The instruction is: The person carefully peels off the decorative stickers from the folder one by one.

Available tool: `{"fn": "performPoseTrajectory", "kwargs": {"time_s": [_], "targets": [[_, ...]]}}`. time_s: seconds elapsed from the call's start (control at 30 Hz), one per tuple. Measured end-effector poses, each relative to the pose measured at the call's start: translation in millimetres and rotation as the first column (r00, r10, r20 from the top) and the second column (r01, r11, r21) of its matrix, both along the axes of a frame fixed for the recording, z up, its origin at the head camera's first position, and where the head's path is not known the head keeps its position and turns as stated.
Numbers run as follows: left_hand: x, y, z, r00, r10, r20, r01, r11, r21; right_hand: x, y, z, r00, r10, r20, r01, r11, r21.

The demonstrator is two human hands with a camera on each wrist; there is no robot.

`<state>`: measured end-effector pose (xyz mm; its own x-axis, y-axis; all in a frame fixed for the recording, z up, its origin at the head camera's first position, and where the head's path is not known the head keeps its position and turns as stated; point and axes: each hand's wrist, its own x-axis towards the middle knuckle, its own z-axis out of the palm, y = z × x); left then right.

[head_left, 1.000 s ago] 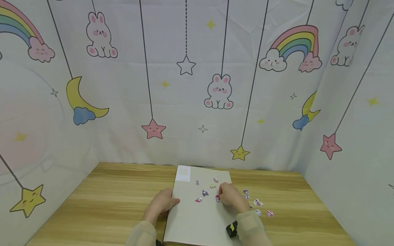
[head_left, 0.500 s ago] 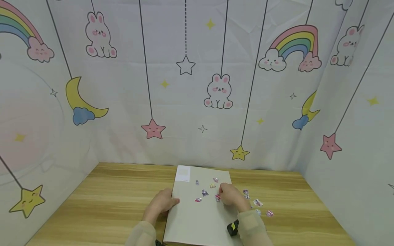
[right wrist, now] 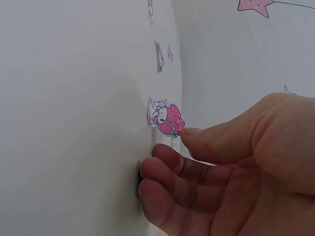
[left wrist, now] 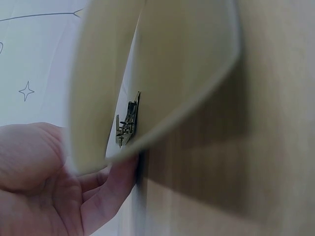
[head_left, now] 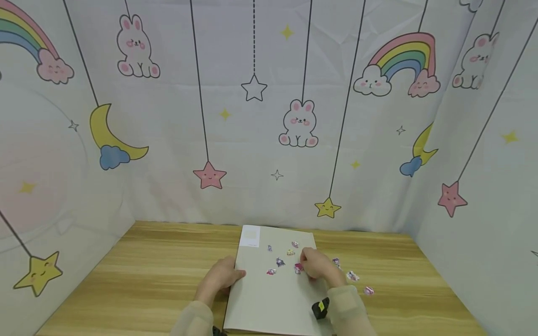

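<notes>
Pale sleeves (head_left: 348, 302): two, both cut off by the lower edge of the head view.

Black device (head_left: 321, 308): beside the right cuff, with a yellow mark, partly hidden by the sleeve; a second, by the left cuff, is mostly cut off.

Folder (head_left: 265, 303): one, off-white, lying on the bench between the hands; near right corner hidden by the right sleeve. Contents: a metal clip (left wrist: 127, 123), seen between the parted covers in the left wrist view; the rest of the interior is hard to make out.

Left hand (head_left: 220, 274): grasping the folder's left edge, thumb on the upper cover, fingers under it.

Right hand (head_left: 319, 265): above the folder's right side, pinching the pink sticker (right wrist: 171, 120) at its edge; the thumb tip shows, the index finger is hidden.

Loose stickers (head_left: 279, 262): several small ones spread over the folder's farther half; designs too small to read.

Further stickers (head_left: 353, 276): on the bench right of the folder, one partly covered by the right hand.

White label (head_left: 250, 236): on the folder's far left corner, print illegible.

Bench (head_left: 168, 261): wood-grained, near edge out of frame.

Printed cloth (head_left: 252, 140): behind and at both sides, with rabbits, stars and rainbows, some cut off by the frame.
</notes>
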<state>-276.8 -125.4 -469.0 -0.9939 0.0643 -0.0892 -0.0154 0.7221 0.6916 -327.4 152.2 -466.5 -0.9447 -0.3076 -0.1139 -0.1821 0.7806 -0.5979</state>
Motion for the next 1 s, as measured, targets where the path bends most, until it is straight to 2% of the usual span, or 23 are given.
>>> {"fn": "performPoseTrajectory", "kwargs": {"time_s": [0.2, 0.4, 0.57, 0.83, 1.0], "targets": [[0.0, 0.2, -1.0, 1.000, -0.006, -0.006, 0.006, 1.000, -0.003, 2.0, 2.8, 1.9, 1.000, 0.006, 0.012, -0.005, 0.999, -0.033], [-0.8, 0.0, -2.4, 1.000, -0.002, 0.000, 0.002, 1.000, -0.001, 2.2, 7.4, 6.3, 1.000, -0.027, 0.002, 0.027, 0.998, -0.065], [-1.2, -0.1, -2.6, 1.000, 0.004, 0.012, -0.004, 1.000, 0.005, -0.7, 17.3, 7.5, 0.998, -0.068, -0.008, 0.066, 0.986, -0.154], [-1.3, 0.2, -1.9, 1.000, 0.003, 0.007, -0.003, 1.000, -0.009, -7.4, 53.4, 5.3, 0.985, -0.175, 0.003, 0.169, 0.945, -0.279], [-0.4, 1.4, -0.4, 1.000, 0.010, 0.008, -0.010, 1.000, -0.008, -7.5, 84.1, 5.6, 0.975, -0.222, -0.003, 0.212, 0.934, -0.287]]}}
